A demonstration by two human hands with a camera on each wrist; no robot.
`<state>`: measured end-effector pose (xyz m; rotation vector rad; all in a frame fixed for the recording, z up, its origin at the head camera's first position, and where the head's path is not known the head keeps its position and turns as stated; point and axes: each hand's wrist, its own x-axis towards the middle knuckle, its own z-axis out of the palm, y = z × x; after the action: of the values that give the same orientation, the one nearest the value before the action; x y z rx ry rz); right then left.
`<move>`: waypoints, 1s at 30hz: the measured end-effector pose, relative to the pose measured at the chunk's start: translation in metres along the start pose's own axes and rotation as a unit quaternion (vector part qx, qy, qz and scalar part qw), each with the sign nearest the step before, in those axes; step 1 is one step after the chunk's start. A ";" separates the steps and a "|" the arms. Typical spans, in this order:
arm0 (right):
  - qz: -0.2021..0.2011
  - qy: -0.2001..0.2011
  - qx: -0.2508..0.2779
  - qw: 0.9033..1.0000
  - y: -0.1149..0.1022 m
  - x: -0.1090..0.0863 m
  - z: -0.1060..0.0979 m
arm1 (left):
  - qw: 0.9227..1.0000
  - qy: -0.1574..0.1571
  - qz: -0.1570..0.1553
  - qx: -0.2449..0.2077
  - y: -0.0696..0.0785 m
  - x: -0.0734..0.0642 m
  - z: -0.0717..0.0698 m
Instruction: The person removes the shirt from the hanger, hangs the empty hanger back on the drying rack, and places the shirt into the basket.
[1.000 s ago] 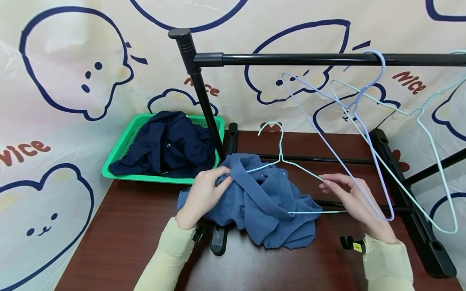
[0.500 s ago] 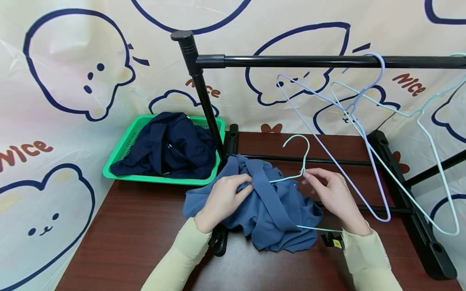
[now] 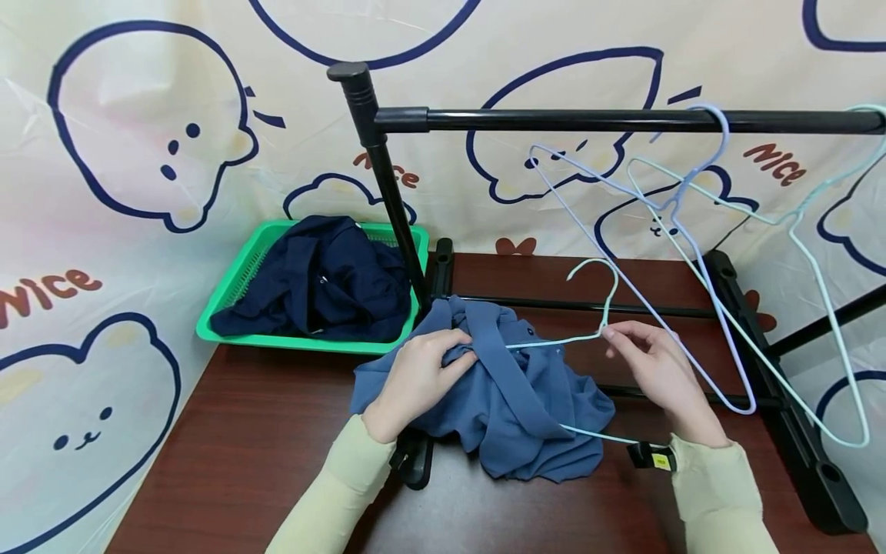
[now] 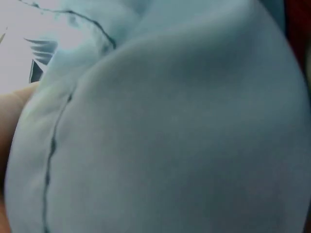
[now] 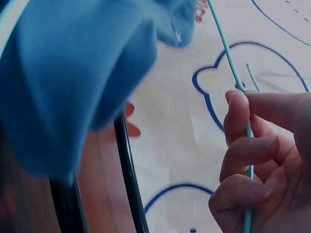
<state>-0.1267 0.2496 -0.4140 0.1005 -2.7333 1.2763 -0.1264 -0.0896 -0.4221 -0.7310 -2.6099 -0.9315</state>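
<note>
A crumpled blue garment, with buttons and a long band of cloth, is bunched over the table. My left hand pinches its upper left edge; in the left wrist view the blurred cloth covers nearly everything. A mint-green hanger is partly inside the garment, its hook pointing up and its left arm hidden by cloth. My right hand pinches the hanger just below the hook. In the right wrist view, the thumb and forefinger of my right hand meet on the thin hanger wire.
A green basket holding a dark navy garment stands back left. Overhead runs a black rack rail. From it hang a lilac hanger and another mint hanger, close behind my right hand. Black lower bars cross the brown table.
The hanger has shifted right, its hook moving away from the left hand. My right hand has gone from the hanger's sloping arm to below the hook. My left hand has moved right with the cloth.
</note>
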 end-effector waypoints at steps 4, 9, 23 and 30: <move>0.033 0.027 0.009 0.999 0.010 -0.003 -0.012 | 1.000 0.012 -0.013 0.004 -0.007 -0.002 -0.006; 0.034 0.057 0.026 0.997 0.018 -0.009 -0.029 | 0.999 0.031 -0.021 0.004 -0.012 -0.004 -0.013; 0.145 0.158 0.109 0.971 0.046 -0.016 -0.072 | 0.980 0.164 0.101 -0.046 0.019 0.026 -0.062; 0.191 0.186 0.135 0.954 0.054 -0.014 -0.084 | 0.945 0.234 0.226 -0.037 0.061 0.057 -0.106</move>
<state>-0.1118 0.3489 -0.4035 -0.6088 -2.3100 1.5666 -0.1322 -0.0970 -0.2877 -0.9407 -1.8950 -0.9236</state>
